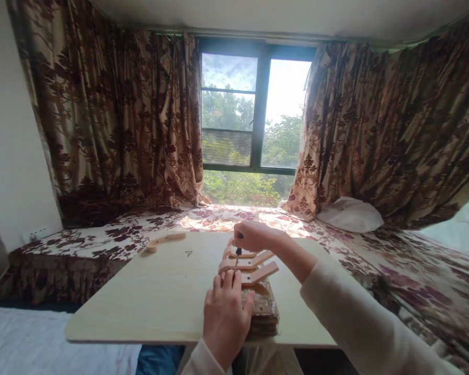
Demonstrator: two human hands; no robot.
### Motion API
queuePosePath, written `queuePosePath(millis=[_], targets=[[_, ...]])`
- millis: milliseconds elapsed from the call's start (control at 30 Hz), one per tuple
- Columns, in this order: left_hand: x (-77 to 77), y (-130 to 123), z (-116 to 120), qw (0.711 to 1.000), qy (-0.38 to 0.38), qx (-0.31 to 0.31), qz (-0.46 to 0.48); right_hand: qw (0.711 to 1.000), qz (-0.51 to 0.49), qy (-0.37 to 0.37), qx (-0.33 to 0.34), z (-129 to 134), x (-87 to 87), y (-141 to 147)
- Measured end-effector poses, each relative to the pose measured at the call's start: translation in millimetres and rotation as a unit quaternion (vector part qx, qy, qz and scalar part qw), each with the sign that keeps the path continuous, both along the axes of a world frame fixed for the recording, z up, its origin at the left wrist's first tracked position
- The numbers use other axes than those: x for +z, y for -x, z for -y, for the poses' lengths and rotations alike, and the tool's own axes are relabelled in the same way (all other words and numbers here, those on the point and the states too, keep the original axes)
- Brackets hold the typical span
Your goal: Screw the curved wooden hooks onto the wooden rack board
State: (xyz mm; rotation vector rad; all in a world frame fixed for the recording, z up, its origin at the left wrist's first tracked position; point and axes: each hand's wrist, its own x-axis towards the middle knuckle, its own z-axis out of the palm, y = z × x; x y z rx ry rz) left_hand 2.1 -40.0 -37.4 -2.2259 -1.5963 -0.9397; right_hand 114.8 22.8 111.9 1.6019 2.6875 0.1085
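My right hand (253,237) is closed around the dark handle of a screwdriver (238,255), whose shaft points down at a wooden piece. Several pale wooden pieces (260,273) with dark holes lie side by side, angled up to the right. My left hand (227,315) presses its fingers on the left end of the nearest piece, close to the screwdriver's tip, with the thumb toward the stack. Under the nearest piece sits a brown stack (260,307) in clear plastic wrap. The screwdriver's very tip is partly hidden by the left fingers.
A light wooden table (140,302) with rounded corners carries all this. At its far left lies a loose wooden piece (166,240) with a rounded end. Small thin items (188,253), too small to name, lie near it. Behind is a flower-patterned window seat (121,237).
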Motion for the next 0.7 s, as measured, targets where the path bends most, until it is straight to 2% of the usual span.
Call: queuePosePath(millis=[500,700], targets=[[-2.5,-1.4,-0.8,1.0,0.002,0.012,0.0,0.999,-0.013,-0.029,0.002,-5.2,-6.7,1.6],[-1.3,-1.6,0.5,1.0,0.002,0.013,-0.004,1.0,-0.005,-0.022,-0.011,-0.9,0.7,1.1]])
